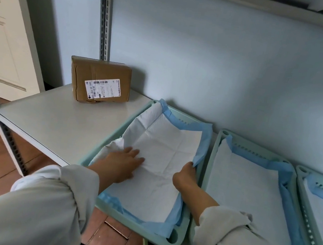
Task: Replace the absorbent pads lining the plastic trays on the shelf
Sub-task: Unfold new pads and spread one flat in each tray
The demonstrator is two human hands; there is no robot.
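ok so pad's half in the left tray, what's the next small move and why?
Probably tuck the right blue edge down along the tray wall. The right hand pinches the pad at its blue border, which stands raised above the left tray rim, while the left hand presses the pad flat. The pad looks creased and its left edge bunched, so smoothing leftward likely follows.

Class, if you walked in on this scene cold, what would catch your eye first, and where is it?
Two hands in the leftmost tray: the left hand lies flat on the white pad, the right hand pinches its blue edge. A brown parcel stands at the shelf's back left.
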